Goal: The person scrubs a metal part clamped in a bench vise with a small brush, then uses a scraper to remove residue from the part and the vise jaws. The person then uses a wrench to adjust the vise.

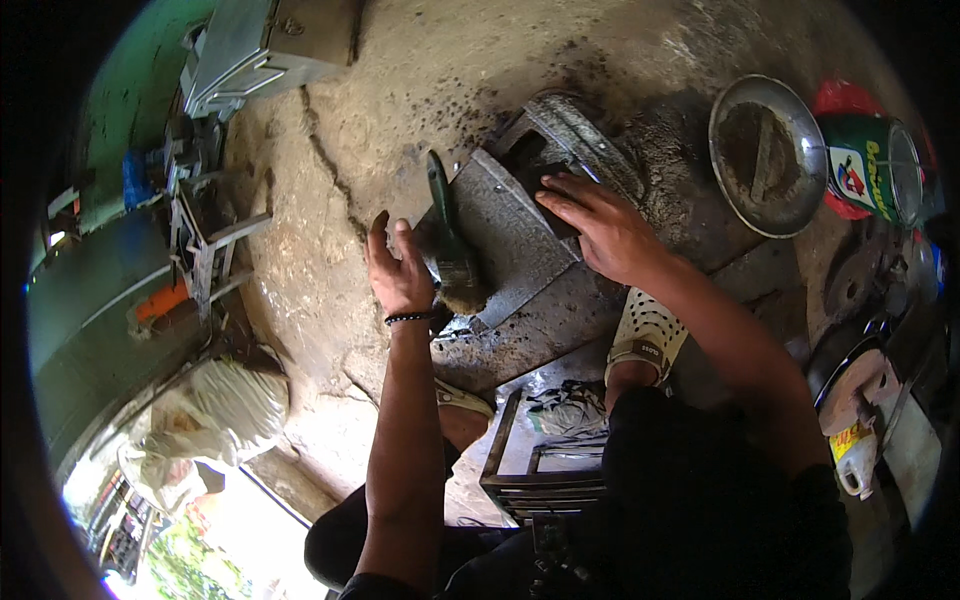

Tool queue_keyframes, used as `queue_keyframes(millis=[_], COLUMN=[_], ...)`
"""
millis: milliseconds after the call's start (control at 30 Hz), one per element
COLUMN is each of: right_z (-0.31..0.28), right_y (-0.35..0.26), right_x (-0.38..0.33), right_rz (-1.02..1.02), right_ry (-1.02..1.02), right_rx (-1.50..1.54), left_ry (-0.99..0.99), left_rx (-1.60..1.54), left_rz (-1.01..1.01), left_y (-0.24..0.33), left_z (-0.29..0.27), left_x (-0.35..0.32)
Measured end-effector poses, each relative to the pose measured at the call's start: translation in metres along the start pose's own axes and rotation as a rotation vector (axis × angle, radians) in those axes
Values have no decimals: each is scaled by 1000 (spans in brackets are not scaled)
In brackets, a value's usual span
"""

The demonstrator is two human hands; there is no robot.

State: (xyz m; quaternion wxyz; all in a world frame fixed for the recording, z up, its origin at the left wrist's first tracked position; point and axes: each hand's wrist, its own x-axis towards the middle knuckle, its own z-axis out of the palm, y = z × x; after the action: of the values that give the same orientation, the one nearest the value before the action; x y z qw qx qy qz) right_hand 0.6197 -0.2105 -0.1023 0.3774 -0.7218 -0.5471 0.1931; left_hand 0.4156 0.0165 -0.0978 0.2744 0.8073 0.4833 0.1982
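Note:
A grey metal housing (500, 225) with flat, wet-looking faces lies on the soiled ground before me. My right hand (605, 230) is closed over the edge of a dark block-like part (552, 212) at the housing's right side; its thumb is hidden. To the left, my left hand (400, 272) is held up with fingers apart and nothing in it. Close beside that hand is a paintbrush (452, 245) with a dark green handle and bristles toward me; whether they touch I cannot tell. Another ribbed metal piece (580, 145) lies beyond the right hand.
A round metal pan (722, 165) with dark residue stands at the right, beside a green container (880, 170). A white bottle (855, 465) lies nearer. Between my feet are a rag (570, 410) and a slatted stool (545, 490). Metal frames (215, 235) and a pale sack (230, 410) line the left.

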Motion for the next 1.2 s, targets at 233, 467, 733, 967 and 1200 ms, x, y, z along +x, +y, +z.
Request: queue_keyframes(millis=[233,467,733,967,1200], right_z=[-7,-47,-2,15,31], right_y=[-10,12,-5,-5,11], right_x=[1,41,45,32,34], right_rz=[-52,-160,-204,-10,55], right_ry=[-102,-557,-687,-217,-62], right_rx=[-244,-613,-1143,-318,-160], left_ry=[84,-187,-306,-391,-489], left_rx=[136,360,350,284,219], left_rz=[-249,-214,0,-6,4], left_y=[-84,-68,-14,-10,-19], left_z=[-79,-174,-206,-208,-192], left_x=[-73,-137,-120,-139,-146])
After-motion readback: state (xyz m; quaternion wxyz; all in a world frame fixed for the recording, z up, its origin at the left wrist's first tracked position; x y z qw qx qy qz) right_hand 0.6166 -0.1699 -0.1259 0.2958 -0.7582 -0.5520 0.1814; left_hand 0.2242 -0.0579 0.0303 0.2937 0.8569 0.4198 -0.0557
